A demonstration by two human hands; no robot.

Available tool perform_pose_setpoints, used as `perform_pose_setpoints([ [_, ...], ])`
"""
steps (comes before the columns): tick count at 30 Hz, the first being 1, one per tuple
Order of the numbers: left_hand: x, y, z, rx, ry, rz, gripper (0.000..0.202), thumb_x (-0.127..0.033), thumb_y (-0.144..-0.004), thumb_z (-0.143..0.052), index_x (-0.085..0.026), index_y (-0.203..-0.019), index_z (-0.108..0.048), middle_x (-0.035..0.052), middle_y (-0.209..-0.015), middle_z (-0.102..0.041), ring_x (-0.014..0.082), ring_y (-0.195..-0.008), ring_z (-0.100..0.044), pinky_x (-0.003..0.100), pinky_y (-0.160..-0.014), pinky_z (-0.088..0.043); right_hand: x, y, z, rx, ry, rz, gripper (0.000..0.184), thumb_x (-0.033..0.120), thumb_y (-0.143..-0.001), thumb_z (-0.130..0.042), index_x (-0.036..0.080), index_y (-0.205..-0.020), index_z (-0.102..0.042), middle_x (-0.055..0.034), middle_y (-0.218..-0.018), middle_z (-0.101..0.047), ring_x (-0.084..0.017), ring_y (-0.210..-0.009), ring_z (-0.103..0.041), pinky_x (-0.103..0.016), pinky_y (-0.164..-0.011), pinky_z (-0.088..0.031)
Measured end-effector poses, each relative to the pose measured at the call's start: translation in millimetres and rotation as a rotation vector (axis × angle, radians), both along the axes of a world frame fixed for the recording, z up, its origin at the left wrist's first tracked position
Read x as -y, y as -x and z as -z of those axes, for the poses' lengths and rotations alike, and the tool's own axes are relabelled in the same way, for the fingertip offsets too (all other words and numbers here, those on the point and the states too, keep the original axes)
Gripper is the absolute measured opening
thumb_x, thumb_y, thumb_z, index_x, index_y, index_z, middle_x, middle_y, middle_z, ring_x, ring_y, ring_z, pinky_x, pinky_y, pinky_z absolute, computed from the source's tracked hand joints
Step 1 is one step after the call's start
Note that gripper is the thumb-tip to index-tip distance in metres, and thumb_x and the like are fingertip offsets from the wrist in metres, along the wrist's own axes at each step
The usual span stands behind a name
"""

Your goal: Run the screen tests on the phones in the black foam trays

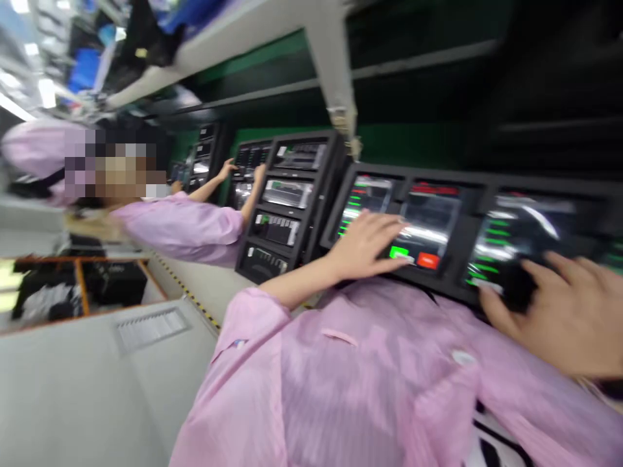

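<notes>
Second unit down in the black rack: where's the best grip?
Take the unit by its two short ends, coming straight at its front face. Units sit directly above and below it in the black rack, blocking its long edges. No handle shows.

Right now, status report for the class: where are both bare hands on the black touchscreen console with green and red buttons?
Left hand on middle screen, above green button and red button. Right hand at right screen, dark blur under it.
</notes>
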State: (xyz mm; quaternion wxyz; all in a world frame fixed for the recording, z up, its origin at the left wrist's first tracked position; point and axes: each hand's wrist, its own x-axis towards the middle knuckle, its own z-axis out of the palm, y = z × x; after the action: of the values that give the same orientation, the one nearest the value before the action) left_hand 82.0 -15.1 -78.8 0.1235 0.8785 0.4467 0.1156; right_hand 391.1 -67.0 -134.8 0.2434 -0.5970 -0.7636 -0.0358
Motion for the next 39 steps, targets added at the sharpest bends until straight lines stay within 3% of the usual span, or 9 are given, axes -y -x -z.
perform_pose_setpoints([
  [2,-3,18,8.7,0.074,-0.021,-0.013,0.068,-0.066,-0.103,-0.053,-0.016,-0.148,-0.061,0.018,-0.151,-0.064,0.0307,-0.144,-0.058,0.057,-0.128,-0.041,-1,1,1.2,-0.015,0.002,-0.012,0.059,0.063,-0.095,-0.047,0.016,-0.124,-0.066,-0.0208,-0.126,-0.07,-0.044,-0.125,-0.064,-0.062,-0.105,-0.054],
  [5,0,30,31.7,0.093,-0.071,-0.023,0.066,-0.063,-0.101,-0.056,-0.016,-0.146,-0.061,0.0184,-0.148,-0.065,0.0318,-0.144,-0.057,0.056,-0.128,-0.04,-5,3,0.7,-0.015,-0.042,-0.006,0.053,0.057,-0.097,-0.057,0.016,-0.132,-0.06,-0.0194,-0.135,-0.067,-0.04,-0.131,-0.061,-0.059,-0.112,-0.049],
  [10,11,25,56.6,0.009,-0.175,0.013,0.036,-0.054,-0.099,-0.065,-0.032,-0.126,-0.076,0.0074,-0.14,-0.074,0.0289,-0.132,-0.065,0.053,-0.122,-0.045,-4,4,-4.6,0.01,-0.068,-0.027,0.051,0.052,-0.101,-0.06,0.016,-0.137,-0.055,-0.0195,-0.138,-0.065,-0.038,-0.135,-0.057,-0.055,-0.116,-0.046],
  [17,4,23,49.9,-0.014,-0.198,0.009,0.031,-0.05,-0.098,-0.066,-0.033,-0.119,-0.08,0.0068,-0.143,-0.073,0.032,-0.138,-0.061,0.056,-0.123,-0.041,-6,6,-6.7,0.005,0.017,0.0,0.05,0.05,-0.101,-0.059,0.016,-0.138,-0.054,-0.0204,-0.142,-0.062,-0.037,-0.14,-0.052,-0.056,-0.12,-0.042],
  [26,-3,9,31.8,0.114,-0.238,-0.033,0.045,-0.049,-0.102,-0.061,-0.024,-0.138,-0.067,0.0128,-0.144,-0.068,0.0318,-0.141,-0.056,0.056,-0.128,-0.035,-4,6,-8.6,-0.138,0.164,0.014,0.053,0.049,-0.098,-0.06,0.018,-0.141,-0.057,-0.0189,-0.147,-0.059,-0.041,-0.143,-0.049,-0.065,-0.12,-0.04],
  [30,-9,-1,37.5,0.107,-0.206,-0.079,0.047,-0.053,-0.102,-0.06,-0.022,-0.136,-0.066,0.0132,-0.142,-0.069,0.0319,-0.14,-0.058,0.054,-0.126,-0.039,-5,5,-7.4,-0.138,0.112,-0.016,0.05,0.045,-0.099,-0.064,0.019,-0.142,-0.057,-0.0192,-0.146,-0.061,-0.042,-0.142,-0.051,-0.064,-0.12,-0.042],
  [34,-8,-4,44.9,0.102,-0.289,-0.083,0.043,-0.052,-0.1,-0.063,-0.022,-0.13,-0.068,0.0119,-0.136,-0.073,0.0312,-0.134,-0.062,0.053,-0.123,-0.043,-5,4,-3.9,-0.113,0.035,-0.039,0.051,0.044,-0.099,-0.066,0.017,-0.141,-0.057,-0.0193,-0.144,-0.062,-0.041,-0.139,-0.053,-0.062,-0.118,-0.045],
  [39,-6,-2,45.4,0.11,-0.252,-0.073,0.038,-0.051,-0.1,-0.064,-0.021,-0.123,-0.071,0.0135,-0.135,-0.072,0.0321,-0.135,-0.061,0.053,-0.119,-0.046,-4,5,-7.8,-0.1,0.147,0.017,0.048,0.05,-0.101,-0.058,0.018,-0.138,-0.058,-0.0172,-0.146,-0.061,-0.039,-0.143,-0.051,-0.061,-0.12,-0.042],
])
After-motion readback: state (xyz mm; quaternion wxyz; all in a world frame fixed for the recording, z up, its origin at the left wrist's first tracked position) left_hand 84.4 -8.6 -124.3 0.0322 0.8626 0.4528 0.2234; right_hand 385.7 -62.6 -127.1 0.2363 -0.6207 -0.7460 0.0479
